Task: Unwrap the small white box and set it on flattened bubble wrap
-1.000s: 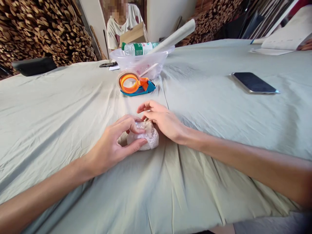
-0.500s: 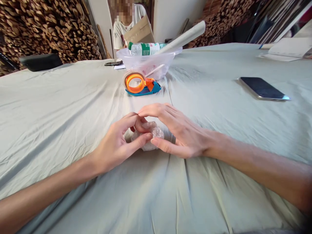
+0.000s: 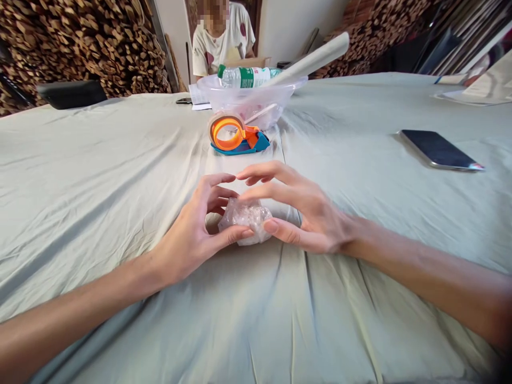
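Low over the grey-green tablecloth (image 3: 120, 176), both forearms stretched forward and converging. Left hand (image 3: 196, 234) cupped, thumb and curled fingers pinching the small plastic-wrapped bundle (image 3: 246, 220) from its left. Right hand (image 3: 308, 213) arched over it, thumb pressed to its right side, fingers spread above. Beyond, well apart: orange tape dispenser (image 3: 234, 136), clear bowl (image 3: 252, 101), phone (image 3: 440, 150).
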A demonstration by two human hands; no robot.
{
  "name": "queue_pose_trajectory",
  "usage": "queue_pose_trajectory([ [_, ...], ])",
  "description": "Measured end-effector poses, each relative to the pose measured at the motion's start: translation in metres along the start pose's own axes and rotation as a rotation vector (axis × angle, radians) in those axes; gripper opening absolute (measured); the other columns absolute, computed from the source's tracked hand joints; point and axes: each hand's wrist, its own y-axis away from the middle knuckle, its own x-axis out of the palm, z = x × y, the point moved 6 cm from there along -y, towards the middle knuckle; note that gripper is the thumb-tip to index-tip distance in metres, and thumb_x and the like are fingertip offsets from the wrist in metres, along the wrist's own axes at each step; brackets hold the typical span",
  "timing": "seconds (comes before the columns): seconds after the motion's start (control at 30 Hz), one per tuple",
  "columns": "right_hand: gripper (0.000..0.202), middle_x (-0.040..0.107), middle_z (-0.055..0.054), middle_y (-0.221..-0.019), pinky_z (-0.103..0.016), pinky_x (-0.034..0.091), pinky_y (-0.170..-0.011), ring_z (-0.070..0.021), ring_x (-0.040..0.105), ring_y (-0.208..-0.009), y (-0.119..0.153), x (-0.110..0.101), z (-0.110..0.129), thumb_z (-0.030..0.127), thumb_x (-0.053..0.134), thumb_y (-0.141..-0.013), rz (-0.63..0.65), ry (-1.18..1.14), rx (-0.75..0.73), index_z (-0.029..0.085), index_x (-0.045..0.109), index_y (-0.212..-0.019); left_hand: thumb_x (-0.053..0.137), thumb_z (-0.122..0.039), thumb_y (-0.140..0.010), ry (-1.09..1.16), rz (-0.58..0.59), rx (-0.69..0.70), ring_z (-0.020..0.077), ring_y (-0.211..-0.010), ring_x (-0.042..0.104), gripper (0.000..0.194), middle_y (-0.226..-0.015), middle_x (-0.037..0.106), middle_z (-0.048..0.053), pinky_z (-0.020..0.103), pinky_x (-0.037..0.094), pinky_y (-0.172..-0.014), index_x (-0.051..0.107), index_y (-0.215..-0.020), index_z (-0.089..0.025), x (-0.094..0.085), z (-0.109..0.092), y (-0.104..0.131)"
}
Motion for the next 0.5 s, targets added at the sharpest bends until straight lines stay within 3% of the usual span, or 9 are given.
queue_pose_trajectory([
  [0.1,0.026,0.074,-0.013,-0.137,-0.048,0.054,-0.114,-0.0267,0.073,-0.131,0.0,-0.002,0.0,0.042,0.06,-0.116,-0.004,-0.037,0.069,0.022,0.076,-0.117,0.084,-0.05,-0.102,-0.061,0.022,0.023,0.0269,-0.132,0.074,0.069,-0.143,0.069,0.011,0.04,0.067,-0.099,0.044,-0.154,-0.03,0.002,0.001,0.0],
  [0.23,0.029,0.08,-0.008,-0.118,-0.044,0.053,-0.106,-0.0235,0.076,-0.114,-0.002,0.0,-0.002,0.046,0.058,-0.117,0.0,-0.091,0.159,0.022,0.075,-0.114,0.077,-0.052,-0.107,-0.175,0.014,0.101,0.0299,-0.14,0.071,0.062,-0.147,0.069,0.013,0.045,0.066,-0.105,0.046,-0.155,-0.029,0.003,0.0,0.001],
  [0.37,0.036,0.08,-0.009,-0.119,-0.044,0.053,-0.106,-0.0233,0.075,-0.113,-0.004,0.0,-0.002,0.051,0.054,-0.119,0.003,-0.094,0.179,0.022,0.076,-0.114,0.071,-0.051,-0.111,-0.297,-0.022,0.225,0.0327,-0.148,0.066,0.057,-0.156,0.066,0.015,0.051,0.059,-0.117,0.045,-0.156,-0.027,0.001,-0.007,0.006],
  [0.5,0.043,0.077,-0.01,-0.122,-0.044,0.058,-0.106,-0.0236,0.076,-0.114,-0.003,-0.002,-0.003,0.052,0.052,-0.12,-0.019,-0.138,0.197,0.022,0.081,-0.111,0.062,-0.05,-0.114,-0.374,-0.055,0.394,0.0324,-0.149,0.062,0.053,-0.161,0.061,0.017,0.05,0.052,-0.122,0.049,-0.157,-0.022,-0.005,-0.021,0.013],
])
